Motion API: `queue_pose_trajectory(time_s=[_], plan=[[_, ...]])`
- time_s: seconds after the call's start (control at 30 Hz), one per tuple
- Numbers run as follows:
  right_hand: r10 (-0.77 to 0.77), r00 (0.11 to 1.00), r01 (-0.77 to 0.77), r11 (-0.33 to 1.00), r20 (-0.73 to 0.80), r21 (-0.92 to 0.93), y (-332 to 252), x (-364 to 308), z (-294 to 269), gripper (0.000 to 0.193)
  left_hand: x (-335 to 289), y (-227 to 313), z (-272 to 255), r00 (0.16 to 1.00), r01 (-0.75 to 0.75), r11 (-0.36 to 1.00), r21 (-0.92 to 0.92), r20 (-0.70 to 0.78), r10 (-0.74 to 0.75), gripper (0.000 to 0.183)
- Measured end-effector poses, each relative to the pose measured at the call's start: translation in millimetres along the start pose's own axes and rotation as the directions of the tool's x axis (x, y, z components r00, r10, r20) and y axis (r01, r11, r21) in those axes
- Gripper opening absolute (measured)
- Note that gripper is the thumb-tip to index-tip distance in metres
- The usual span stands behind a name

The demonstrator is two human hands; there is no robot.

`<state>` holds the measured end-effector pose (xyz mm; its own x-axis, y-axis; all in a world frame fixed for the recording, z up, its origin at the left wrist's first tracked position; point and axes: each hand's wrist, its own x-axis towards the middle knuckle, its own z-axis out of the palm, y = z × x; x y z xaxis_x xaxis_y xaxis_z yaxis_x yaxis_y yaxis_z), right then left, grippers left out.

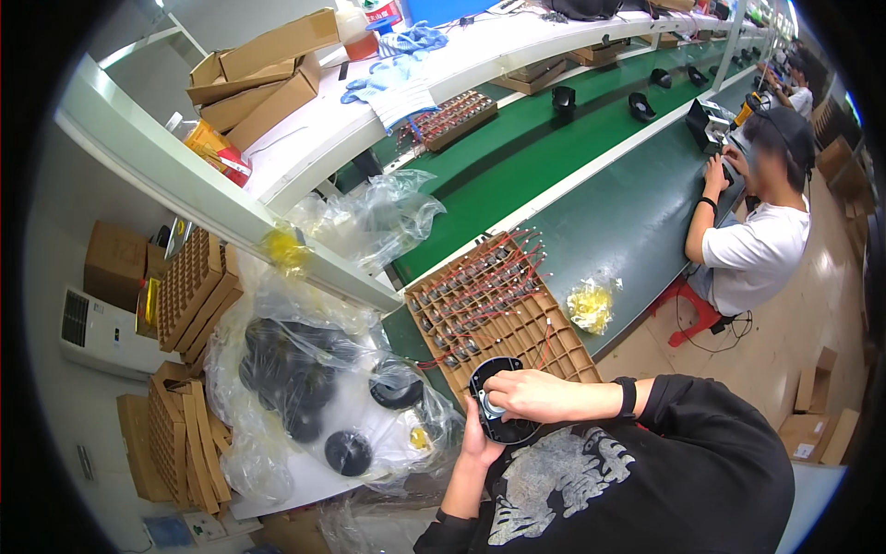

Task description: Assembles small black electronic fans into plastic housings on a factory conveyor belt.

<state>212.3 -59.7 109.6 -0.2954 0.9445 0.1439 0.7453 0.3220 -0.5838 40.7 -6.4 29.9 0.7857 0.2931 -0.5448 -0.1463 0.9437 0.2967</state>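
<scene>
A black plastic housing with an oval, open top is held low in front of my body. My left hand grips its left side, thumb up along the rim. From the right, my right hand reaches over the housing with its fingers bent down into it. Under those fingertips shows a silver round part; the fingers hide some of it. Just beyond the housing lies a cardboard divider tray, its far cells filled with small metal parts on red wires, its near cells mostly bare.
Clear plastic bags with black round housings cover the left side. A pile of yellowish small pieces lies right of the tray. Beyond runs a green conveyor belt carrying black housings. A seated co-worker works at right. Cardboard trays stack left.
</scene>
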Motion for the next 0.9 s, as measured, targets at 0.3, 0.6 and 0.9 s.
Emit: queue_pose_trajectory(time_s=[0.3,0.6,0.9], plan=[[-0.016,0.997,0.017,1.0,-0.071,0.011,4,-4,2,0.03,3,-5,2,0.999,-0.005,0.998,0.058,-0.035,0.007,0.069],[-0.018,0.999,0.019,1.0,-0.043,0.017,9,-8,-3,0.03,7,-5,9,1.0,0.022,0.999,0.046,-0.022,-0.021,0.068],[0.154,0.961,-0.179,0.979,-0.228,-0.093,23,-16,-59,0.042,25,1,16,0.978,0.082,0.987,0.136,0.179,-0.105,0.07]])
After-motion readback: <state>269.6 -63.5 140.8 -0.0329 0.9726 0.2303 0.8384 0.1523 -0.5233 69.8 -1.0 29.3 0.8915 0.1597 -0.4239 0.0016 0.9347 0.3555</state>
